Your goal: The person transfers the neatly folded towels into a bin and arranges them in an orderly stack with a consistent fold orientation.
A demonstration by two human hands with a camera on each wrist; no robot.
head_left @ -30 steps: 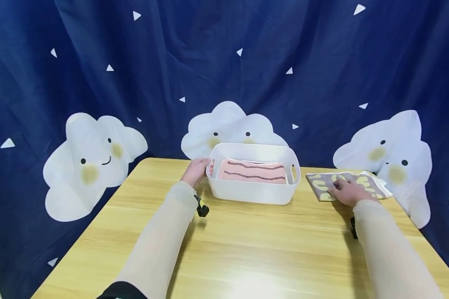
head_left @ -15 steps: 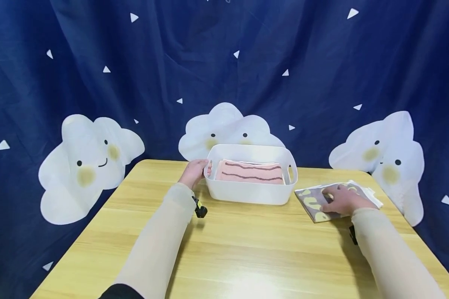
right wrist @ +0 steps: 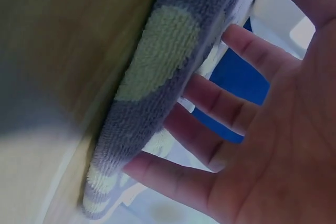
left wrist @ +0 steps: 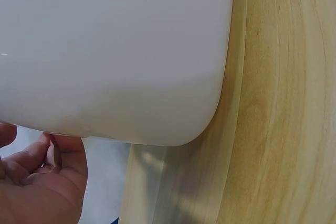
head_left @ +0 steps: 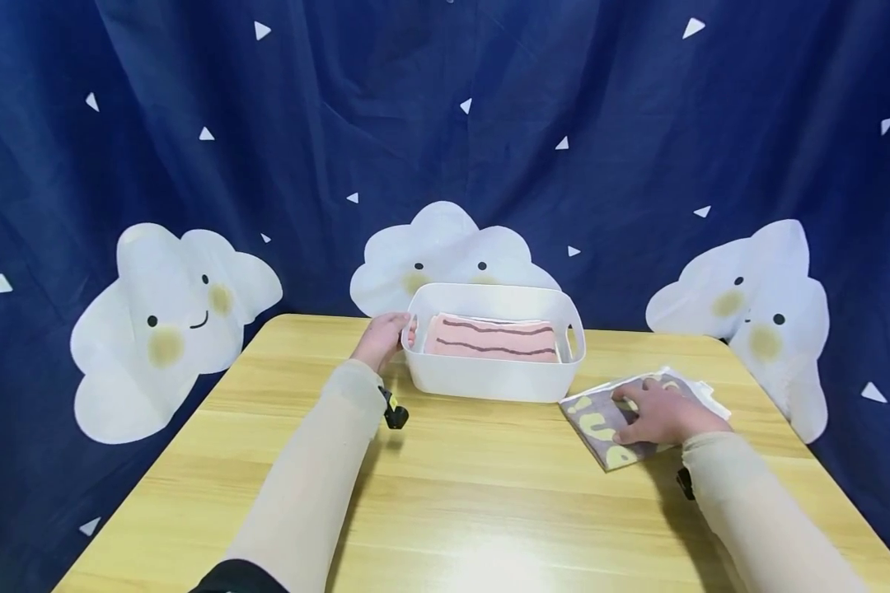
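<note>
At the far middle of the table stands a white plastic basket [head_left: 489,380], with a folded pink towel [head_left: 489,339] with dark wavy stripes inside. My left hand [head_left: 381,338] grips its left end, fingers hooked at the handle hole. The left wrist view shows the basket's smooth side close up, and curled fingers [left wrist: 71,156] at its rim. Right of the basket, a folded purple-grey towel [head_left: 589,422] with pale yellow shapes lies flat. My right hand [head_left: 656,416] rests on it from above, the fingers [right wrist: 173,177] spread and fairly straight, their tips pressing on the terry cloth.
A light wooden table [head_left: 445,494] spreads under both arms. Behind its far edge hangs a dark blue curtain [head_left: 311,123] with white clouds and triangles. The purple-grey towel's left corner lies right at the basket's lower right corner in the head view.
The purple-grey towel has slid left and nearer along the table under my right hand, turning slightly. My left hand has stayed on the basket; the head view has shifted a little.
</note>
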